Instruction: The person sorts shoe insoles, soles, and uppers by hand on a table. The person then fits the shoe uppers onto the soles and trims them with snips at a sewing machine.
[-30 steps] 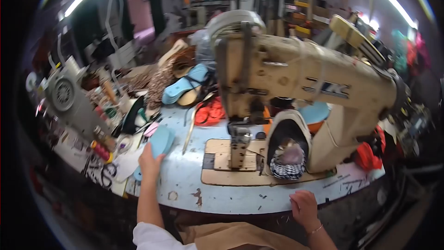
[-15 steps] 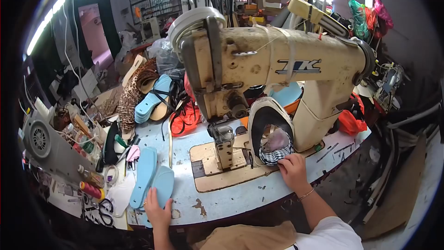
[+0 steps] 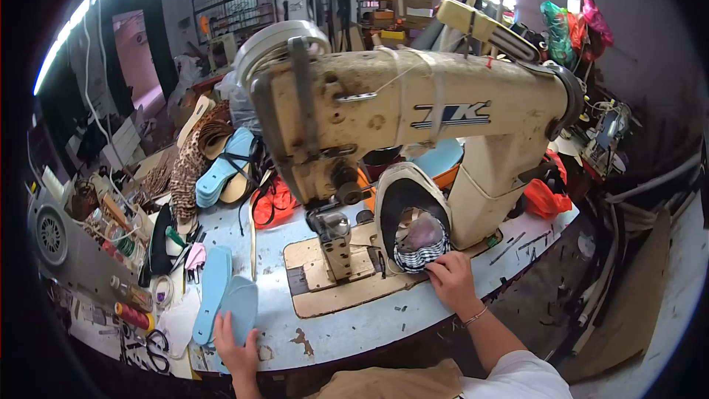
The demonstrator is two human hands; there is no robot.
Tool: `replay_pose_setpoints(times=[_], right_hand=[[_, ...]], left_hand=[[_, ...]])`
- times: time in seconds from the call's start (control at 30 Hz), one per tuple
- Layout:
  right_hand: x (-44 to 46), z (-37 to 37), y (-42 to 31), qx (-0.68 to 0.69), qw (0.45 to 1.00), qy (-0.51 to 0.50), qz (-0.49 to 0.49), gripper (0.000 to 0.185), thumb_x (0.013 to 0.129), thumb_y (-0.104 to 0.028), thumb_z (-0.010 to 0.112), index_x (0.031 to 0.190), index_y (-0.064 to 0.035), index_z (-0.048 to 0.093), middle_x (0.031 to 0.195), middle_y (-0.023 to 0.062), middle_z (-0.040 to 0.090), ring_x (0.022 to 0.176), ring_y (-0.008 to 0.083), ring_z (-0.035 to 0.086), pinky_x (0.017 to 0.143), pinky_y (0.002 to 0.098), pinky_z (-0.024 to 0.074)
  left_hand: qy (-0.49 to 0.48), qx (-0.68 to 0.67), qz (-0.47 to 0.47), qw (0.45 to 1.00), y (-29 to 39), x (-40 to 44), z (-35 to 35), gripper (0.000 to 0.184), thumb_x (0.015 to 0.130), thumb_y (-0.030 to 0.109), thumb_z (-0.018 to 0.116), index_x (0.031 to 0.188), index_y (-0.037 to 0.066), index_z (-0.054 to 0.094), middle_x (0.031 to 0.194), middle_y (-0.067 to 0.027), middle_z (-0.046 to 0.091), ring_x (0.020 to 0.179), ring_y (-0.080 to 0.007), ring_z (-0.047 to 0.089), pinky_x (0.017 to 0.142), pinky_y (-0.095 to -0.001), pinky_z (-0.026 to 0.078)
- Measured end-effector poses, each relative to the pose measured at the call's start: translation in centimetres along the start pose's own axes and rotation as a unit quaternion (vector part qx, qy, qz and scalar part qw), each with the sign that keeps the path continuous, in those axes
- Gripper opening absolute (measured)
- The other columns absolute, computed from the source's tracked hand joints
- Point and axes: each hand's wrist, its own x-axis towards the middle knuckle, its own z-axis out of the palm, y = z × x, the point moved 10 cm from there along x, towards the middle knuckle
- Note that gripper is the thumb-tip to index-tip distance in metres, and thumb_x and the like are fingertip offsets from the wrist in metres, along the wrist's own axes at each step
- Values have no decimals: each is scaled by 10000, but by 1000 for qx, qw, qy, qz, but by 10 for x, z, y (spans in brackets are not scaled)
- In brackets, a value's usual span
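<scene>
Two light blue insoles lie on the table at the left, one long insole [image 3: 213, 288] and another insole [image 3: 241, 303] overlapping it. My left hand [image 3: 238, 351] rests over the lower end of the second one, its fingers stretched and thumb apart. My right hand [image 3: 452, 281] has its fingertips closed at the lower edge of a black shoe upper [image 3: 394, 210] with a pale rim and black-and-white checked cloth [image 3: 421, 255]. This upper stands against the post of a beige sewing machine [image 3: 354, 103], right of its needle post [image 3: 336, 247]. My right fingertips are partly hidden.
Scissors [image 3: 156, 351], a red thread spool [image 3: 134, 318] and a grey fan-like box [image 3: 66, 244] crowd the left side. Stacked blue insoles [image 3: 225, 166] and an orange-red bag [image 3: 273, 203] lie behind the machine head. Another orange-red bag [image 3: 545, 198] sits at the right.
The head view has turned slightly, so the scene sits further left. Both hands keep nearly the same places on the insole and the shoe upper.
</scene>
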Motion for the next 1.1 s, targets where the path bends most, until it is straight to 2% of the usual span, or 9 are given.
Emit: replay_pose_setpoints(times=[0.1, 0.17, 0.23, 0.43, 0.5, 0.67, 0.73, 0.97, 1.1], right_hand=[[-4, -3, 6, 3, 1000, 3, 4, 237, 618, -45, 704, 838, -95, 633, 841, 46, 537, 865, 246, 520, 764, 383, 411], [-5, 0, 4, 11, 1000, 6, 12, 233, 615, -39, 698, 832, -88, 629, 835, 64, 532, 858, 263, 519, 752, 393, 411], [-10, 4, 7, 28, 999, 5, 23, 232, 617, -20, 686, 834, -75, 626, 841, 90, 530, 860, 288, 515, 751, 406, 413], [-16, 9, 5, 41, 998, -13, 44, 246, 627, 42, 672, 845, -33, 587, 896, 122, 514, 909, 321, 489, 818, 414, 407], [-17, 13, 9, 56, 997, -17, 54, 250, 632, 43, 668, 855, -25, 577, 908, 123, 508, 918, 318, 483, 823, 412, 402], [-18, 10, 8, 63, 995, -22, 68, 241, 643, 48, 662, 859, -19, 579, 901, 120, 499, 916, 318, 476, 822, 416, 400], [-19, 8, 10, 65, 995, -21, 75, 236, 646, 49, 663, 859, -17, 585, 893, 118, 497, 914, 321, 474, 819, 422, 400], [-18, 7, 12, 67, 995, -23, 76, 241, 644, 57, 660, 861, -14, 580, 887, 121, 493, 903, 320, 473, 812, 417, 401], [-17, 7, 10, 68, 995, -16, 73, 248, 639, 58, 661, 861, -15, 579, 885, 122, 491, 900, 321, 473, 805, 415, 401]], left_hand=[[55, -9, 26, 998, 3, 12, -16, 641, 664, 75, 709, 1254, 9, 469, 1294, -217, 455, 1190, -372, 435, 1001, -425, 331], [102, -12, -13, 995, -14, 19, -36, 626, 663, 72, 708, 1243, 11, 484, 1297, -214, 454, 1182, -378, 441, 1001, -426, 335], [125, 69, -15, 990, -30, 29, -51, 599, 671, 79, 712, 1228, 13, 500, 1282, -215, 467, 1176, -376, 448, 1000, -425, 338], [123, 95, -97, 983, -64, 38, -66, 582, 677, 173, 744, 1179, -18, 519, 1225, -228, 513, 1152, -369, 475, 984, -410, 365], [67, 20, -79, 994, -67, 49, -41, 597, 672, 192, 752, 1174, -30, 518, 1215, -230, 523, 1129, -362, 499, 964, -404, 390], [2, 93, -98, 991, -59, 64, -8, 668, 640, 215, 775, 1199, -32, 507, 1191, -230, 540, 1097, -357, 519, 938, -388, 416], [-70, 81, -160, 981, -64, 67, 1, 731, 615, 226, 793, 1232, -22, 487, 1208, -223, 527, 1089, -344, 525, 936, -379, 418], [-60, 26, -177, 982, -68, 64, -10, 817, 587, 239, 817, 1276, -5, 452, 1221, -206, 517, 1094, -319, 526, 932, -375, 423], [-75, 7, -162, 984, -72, 64, -6, 837, 587, 254, 810, 1291, 4, 432, 1166, -207, 543, 1080, -351, 527, 920, -392, 431]])
